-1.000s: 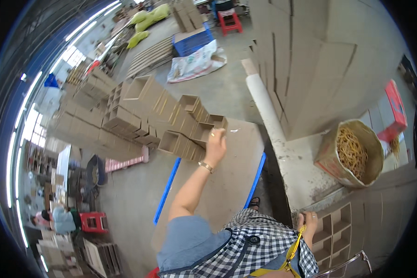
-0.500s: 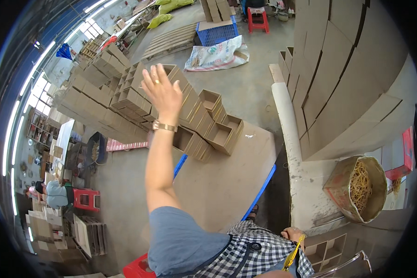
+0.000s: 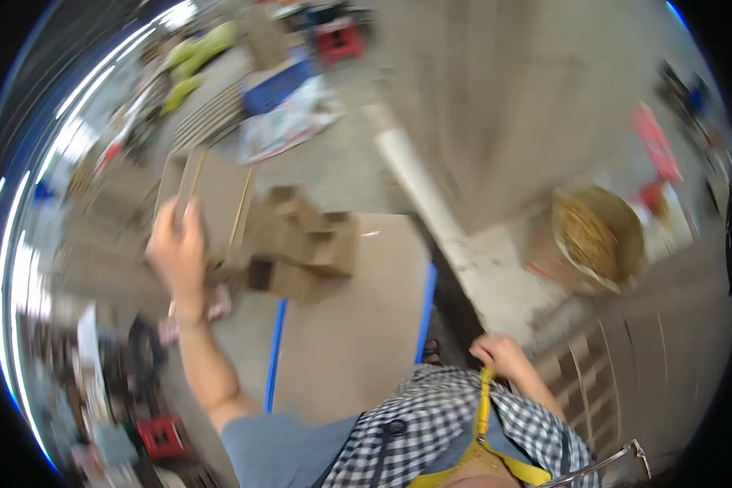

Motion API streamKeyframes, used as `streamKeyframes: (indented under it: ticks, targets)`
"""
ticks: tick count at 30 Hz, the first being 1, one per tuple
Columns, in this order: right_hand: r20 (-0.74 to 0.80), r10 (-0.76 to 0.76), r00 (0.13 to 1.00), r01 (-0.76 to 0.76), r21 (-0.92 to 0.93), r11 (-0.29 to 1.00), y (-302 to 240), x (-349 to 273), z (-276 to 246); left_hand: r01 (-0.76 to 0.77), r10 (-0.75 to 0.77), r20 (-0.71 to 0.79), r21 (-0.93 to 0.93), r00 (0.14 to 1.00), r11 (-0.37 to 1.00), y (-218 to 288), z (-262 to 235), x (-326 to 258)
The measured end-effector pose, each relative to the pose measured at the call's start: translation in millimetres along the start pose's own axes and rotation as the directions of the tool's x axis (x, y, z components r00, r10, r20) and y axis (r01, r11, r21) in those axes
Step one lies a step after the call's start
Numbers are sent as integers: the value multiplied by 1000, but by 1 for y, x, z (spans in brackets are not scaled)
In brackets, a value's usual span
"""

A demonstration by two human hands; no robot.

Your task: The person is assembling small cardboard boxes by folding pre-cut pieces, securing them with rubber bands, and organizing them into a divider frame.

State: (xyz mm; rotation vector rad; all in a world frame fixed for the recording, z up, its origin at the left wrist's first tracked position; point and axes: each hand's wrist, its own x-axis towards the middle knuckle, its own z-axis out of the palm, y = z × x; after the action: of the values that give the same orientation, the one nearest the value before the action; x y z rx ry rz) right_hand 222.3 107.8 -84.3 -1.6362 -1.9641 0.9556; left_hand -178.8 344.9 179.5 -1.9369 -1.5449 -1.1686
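My left hand (image 3: 177, 248) is stretched out to the left. Its thumb and fingers appear to pinch the near edge of a brown cardboard box (image 3: 216, 199) with thin yellow bands around it, though motion blurs the contact. Close to my body my right hand (image 3: 500, 355) is closed, fingers curled together; what it holds, if anything, cannot be made out. A yellow strap (image 3: 484, 411) runs from my neck up to just below that hand. Smaller open cardboard boxes (image 3: 333, 244) stand to the right of the banded box, at the far end of a brown board (image 3: 350, 333).
Blue edging (image 3: 428, 313) lines the board. To the right, a tub (image 3: 557, 244) of yellowish bands sits on a pale ledge beside tall stacked cardboard (image 3: 496, 114). A white sack (image 3: 289, 122), a blue crate (image 3: 276, 88) and a red stool (image 3: 337, 41) stand farther off.
The view has swung, shifting the scene left. My left hand went from spread above the boxes to the banded box, whose broad side now shows. My right hand has moved forward, beside the yellow strap.
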Motion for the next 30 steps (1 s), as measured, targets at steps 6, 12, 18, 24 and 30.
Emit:
streamKeyframes:
  ticks: [6,12,18,24,30]
  targets:
    - [-656,-180,733,322,101,942,-35,23,-105,707,142,796,-592,589,386,149,48,-145]
    - [67,151,986,-155,687,710,4,-46,-128,998,590,807,-59,28,34,276,103,-265]
    - [-79,412,908,-204,775,598,11,-101,-71,415,780,617,-686,-106,598,287,109,-273]
    - [-185,363,913,-146,684,715,8,-118,-60,242,821,550,-827,153,508,311,153,-299]
    - [-221,462,859,-127,782,611,-17,-141,-81,879,495,730,437,-470,191,361,157,-327]
